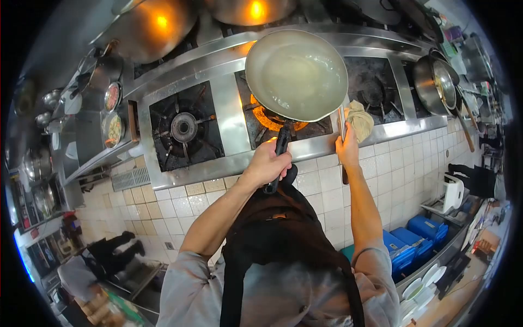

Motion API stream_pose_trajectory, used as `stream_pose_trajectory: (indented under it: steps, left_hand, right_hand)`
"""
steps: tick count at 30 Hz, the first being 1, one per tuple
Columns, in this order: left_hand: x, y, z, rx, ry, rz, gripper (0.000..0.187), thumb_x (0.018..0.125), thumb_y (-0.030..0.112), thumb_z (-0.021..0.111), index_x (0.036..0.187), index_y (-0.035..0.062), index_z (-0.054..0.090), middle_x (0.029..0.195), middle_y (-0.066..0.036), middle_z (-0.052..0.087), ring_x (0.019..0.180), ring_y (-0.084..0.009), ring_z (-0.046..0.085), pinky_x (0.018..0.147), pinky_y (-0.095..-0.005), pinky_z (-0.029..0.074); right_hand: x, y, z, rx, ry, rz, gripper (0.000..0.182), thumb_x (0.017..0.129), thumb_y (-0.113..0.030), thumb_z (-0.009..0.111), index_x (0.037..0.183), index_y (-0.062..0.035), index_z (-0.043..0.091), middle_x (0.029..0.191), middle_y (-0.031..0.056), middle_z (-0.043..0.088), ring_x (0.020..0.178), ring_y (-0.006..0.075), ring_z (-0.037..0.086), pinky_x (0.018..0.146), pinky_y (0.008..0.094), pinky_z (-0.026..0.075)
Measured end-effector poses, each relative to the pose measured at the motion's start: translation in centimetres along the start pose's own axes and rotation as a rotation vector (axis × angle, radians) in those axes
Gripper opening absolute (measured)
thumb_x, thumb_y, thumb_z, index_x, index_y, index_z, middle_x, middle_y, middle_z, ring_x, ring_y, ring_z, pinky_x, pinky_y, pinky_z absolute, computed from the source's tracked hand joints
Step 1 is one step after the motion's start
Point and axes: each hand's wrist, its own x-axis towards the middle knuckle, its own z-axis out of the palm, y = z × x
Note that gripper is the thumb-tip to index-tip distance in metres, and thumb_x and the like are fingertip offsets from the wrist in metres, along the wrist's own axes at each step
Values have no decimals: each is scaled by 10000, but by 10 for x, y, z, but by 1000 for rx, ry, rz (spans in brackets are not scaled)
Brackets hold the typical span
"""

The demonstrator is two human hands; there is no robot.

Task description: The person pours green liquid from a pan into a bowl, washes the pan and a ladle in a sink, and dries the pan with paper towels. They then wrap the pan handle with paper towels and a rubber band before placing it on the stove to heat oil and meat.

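Note:
My left hand [268, 164] is wrapped round the black handle of a large frying pan [297, 71]. The pan is raised over the middle burner [264, 117], where orange flame or glow shows below its rim. Shiny, clear-looking liquid lies in the pan. My right hand [348, 147] is closed round a long-handled utensil [341, 115], with a metal shaft above the fingers and a dark brown end below. Its working end is not clearly visible. A crumpled beige cloth [359, 121] is right beside my right fingers, at the stove's front edge.
A burner [184, 127] is to the left and another [374, 90] to the right. Large pots [152, 30] stand behind. Stacked pans [433, 82] with long handles stick out at the right. Food bowls [113, 131] sit at left. Other people [81, 278] stand behind.

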Motion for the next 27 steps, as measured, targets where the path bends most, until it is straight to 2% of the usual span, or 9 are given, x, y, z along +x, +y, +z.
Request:
stream_pose_trajectory:
  steps: [4, 7, 10, 14, 16, 17, 19, 23, 27]
  left_hand:
    - [18, -32, 8, -62, 22, 14, 116, 898, 66, 610, 943, 37, 507, 694, -58, 590, 474, -119, 548, 431, -284, 453]
    - [24, -43, 12, -58, 38, -12, 104, 908, 63, 599, 941, 40, 503, 700, -64, 593, 475, -120, 552, 424, -286, 453]
    - [29, -58, 13, -98, 43, -16, 108, 909, 56, 598, 945, 41, 497, 705, -72, 592, 474, -123, 554, 418, -284, 449]
    - [29, -68, 12, -90, 68, -33, 124, 904, 46, 602, 958, 38, 491, 701, -75, 581, 471, -127, 550, 413, -287, 441]
    - [30, -76, 9, -90, 69, -32, 126, 903, 43, 601, 964, 39, 491, 699, -76, 578, 471, -128, 549, 413, -288, 440]
    - [32, -79, 8, -86, 68, -32, 129, 902, 40, 600, 969, 39, 490, 697, -76, 575, 471, -129, 548, 413, -290, 439]
    - [34, -84, 10, -116, 64, -25, 126, 903, 38, 596, 973, 40, 491, 698, -77, 577, 473, -130, 551, 413, -290, 439]
    - [29, -86, 23, -128, 77, -77, 120, 906, 42, 587, 981, 39, 494, 702, -77, 586, 476, -133, 558, 415, -286, 443]
    - [30, -100, 27, -114, 103, -84, 113, 909, 50, 580, 985, 40, 497, 705, -73, 592, 480, -137, 566, 422, -288, 457]
  right_hand:
    - [15, -4, -14, -58, -86, -53, 591, 875, -34, 590, 1434, -11, 398, 1269, 262, 549, 1196, 447, 525, 1011, 492, 445]
    - [6, -10, -25, 25, -108, -78, 536, 880, -14, 574, 1400, -2, 444, 1254, 245, 547, 1192, 408, 527, 1004, 459, 445]
    - [-12, -7, -38, 124, -58, -35, 418, 882, 26, 566, 1299, 16, 540, 1149, 188, 577, 1098, 320, 574, 963, 392, 460]
    - [-41, 0, -51, 144, -20, 13, 351, 917, 45, 550, 1266, 16, 579, 1101, 148, 615, 1026, 264, 606, 900, 340, 492]
    - [-52, 8, -54, 136, 20, 31, 286, 971, 19, 528, 1249, 14, 591, 1060, 107, 633, 982, 208, 619, 854, 312, 502]
    - [-55, 12, -55, 138, 23, 28, 286, 971, 19, 528, 1249, 14, 591, 1060, 107, 633, 982, 208, 619, 854, 312, 502]
    - [-62, 15, -59, 298, 42, 233, 311, 931, 82, 482, 1208, 19, 608, 1059, 107, 645, 969, 193, 635, 869, 309, 513]
    - [-68, 24, -65, 377, 35, 286, 309, 930, 83, 484, 1203, 18, 613, 1049, 93, 644, 958, 171, 637, 867, 300, 517]
    - [-72, 20, -73, 412, 36, 269, 275, 965, 58, 481, 1202, 14, 613, 1026, 81, 634, 881, 148, 623, 794, 281, 522]
